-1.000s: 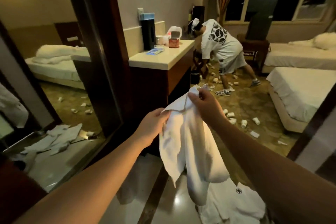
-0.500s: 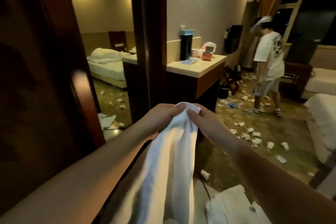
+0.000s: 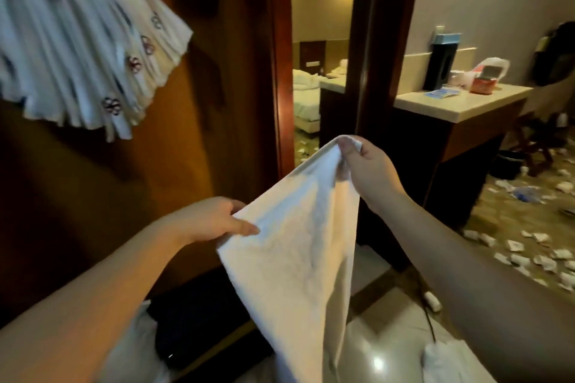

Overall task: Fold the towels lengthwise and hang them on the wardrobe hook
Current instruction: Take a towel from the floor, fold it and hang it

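Grip: my right hand [image 3: 370,171] and left hand [image 3: 214,219] pinch the towel [image 3: 295,246]
Change: hands have parted; fold stretched, hung towels [image 3: 77,50] upper left

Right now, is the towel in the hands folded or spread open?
Folded, it seems: the towel hangs doubled from the right hand, while the left hand holds its edge out sideways.

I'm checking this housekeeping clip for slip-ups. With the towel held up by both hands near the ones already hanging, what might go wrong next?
1. The right hand only pinches a corner of the towel; it may slip loose as it is lifted.
2. The hanging towels already form a thick bunch, so adding one more might knock some off.
3. The towel's lower end hangs toward the floor and may drag.
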The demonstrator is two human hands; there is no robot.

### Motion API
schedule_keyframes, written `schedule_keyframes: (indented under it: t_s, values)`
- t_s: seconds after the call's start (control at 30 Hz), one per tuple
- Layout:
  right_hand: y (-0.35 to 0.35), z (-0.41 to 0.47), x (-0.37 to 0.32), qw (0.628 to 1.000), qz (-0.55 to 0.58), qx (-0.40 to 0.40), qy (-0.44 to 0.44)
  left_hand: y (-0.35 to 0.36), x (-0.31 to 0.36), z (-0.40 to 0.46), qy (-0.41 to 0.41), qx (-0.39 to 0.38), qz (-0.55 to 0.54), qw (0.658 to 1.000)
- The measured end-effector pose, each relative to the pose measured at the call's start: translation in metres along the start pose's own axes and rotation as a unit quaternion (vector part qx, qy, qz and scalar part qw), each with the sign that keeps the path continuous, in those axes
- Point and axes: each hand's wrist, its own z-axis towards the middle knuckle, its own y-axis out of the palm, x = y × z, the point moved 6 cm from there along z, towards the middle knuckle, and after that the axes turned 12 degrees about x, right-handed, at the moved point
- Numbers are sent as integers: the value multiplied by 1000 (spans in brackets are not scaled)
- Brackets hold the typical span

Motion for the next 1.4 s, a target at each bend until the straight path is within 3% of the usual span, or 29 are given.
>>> schedule_keyframes:
  t_s: [0.23, 0.47, 0.57, 0.63, 0.73, 0.83, 0.9, 1.0, 1.17, 1.3, 1.4]
  values:
    - [58, -32, -54, 1000, -2, 10, -5, -46, -138, -69, -105, 45, 200, 973]
    - [98, -62, -86, 999, -35, 26, -14, -118, -217, -137, -140, 142, 217, 955]
    - [108, -71, -89, 998, -51, 34, -8, -145, -237, -164, -153, 204, 93, 962]
    - [113, -76, -90, 999, -37, 35, 12, -160, -256, -181, -160, 227, -91, 956]
    - [119, -83, -95, 998, -21, 38, 41, -178, -273, -198, -123, 236, -374, 888]
    - [132, -84, -94, 997, 2, 10, 77, -192, -279, -205, -94, 274, -502, 815]
    - [151, -71, -72, 990, 44, -23, 132, -197, -281, -207, -98, 297, -550, 774]
    - [182, -88, -52, 943, 154, -89, 281, -199, -284, -207, -144, 336, -602, 709]
    - [212, -163, -49, 868, 214, -154, 422, -173, -282, -214, -216, 377, -610, 662]
    - [240, -221, -62, 829, 277, -156, 460, -136, -261, -218, -231, 372, -652, 619]
    - [259, -247, -79, 835, 331, -146, 414, -117, -237, -219, -202, 366, -652, 633]
